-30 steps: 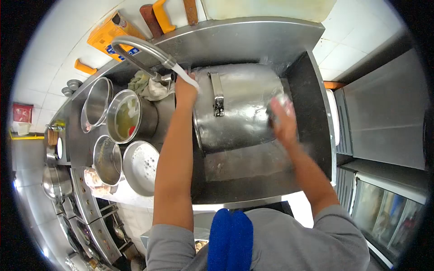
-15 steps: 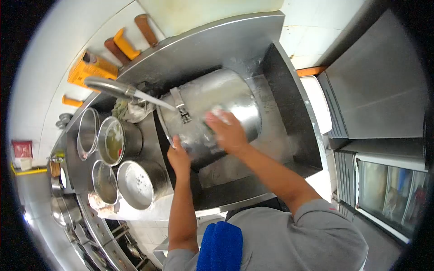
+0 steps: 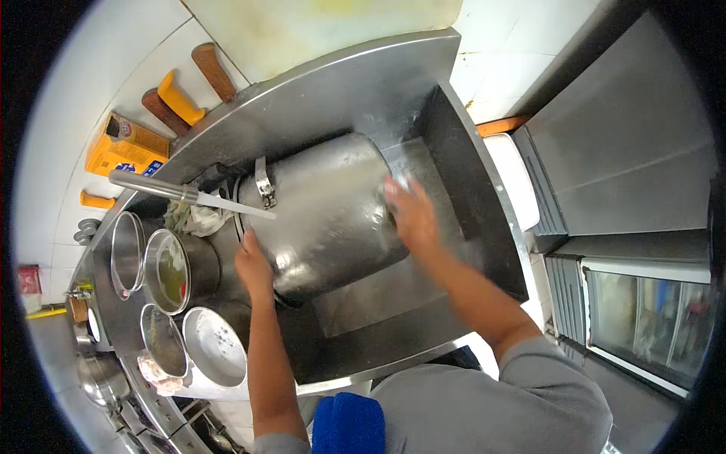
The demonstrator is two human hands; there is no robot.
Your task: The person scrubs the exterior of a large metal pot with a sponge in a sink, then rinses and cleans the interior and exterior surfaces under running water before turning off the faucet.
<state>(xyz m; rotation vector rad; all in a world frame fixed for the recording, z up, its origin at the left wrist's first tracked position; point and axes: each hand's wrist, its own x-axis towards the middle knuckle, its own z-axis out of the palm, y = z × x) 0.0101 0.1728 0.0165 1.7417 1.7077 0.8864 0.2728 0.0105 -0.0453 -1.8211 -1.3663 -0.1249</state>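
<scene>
A large stainless steel stockpot [image 3: 333, 204] lies on its side in the metal sink [image 3: 378, 310], its latch or handle bracket [image 3: 265, 185] facing up. Water runs onto its wall from the faucet [image 3: 162, 188]. At the pot's open end, my left hand [image 3: 253, 265] is closed on the rim, thumb on the outside. My right hand [image 3: 412, 216] is at the pot's base end, blurred by motion, its fingers curled around something small and whitish that I cannot make out.
Several metal pots, one holding greenish liquid [image 3: 172, 272], stand left of the sink. A wet cloth [image 3: 204, 218] lies behind the faucet. Knife handles [image 3: 213, 72] and an orange box [image 3: 125, 147] line the back ledge. A glass-door fridge [image 3: 643, 318] stands right.
My right hand has moved from the pot's upper side rightward to its base end. The suds on the wall have mostly gone. My left hand stays at the rim; the view has shifted slightly.
</scene>
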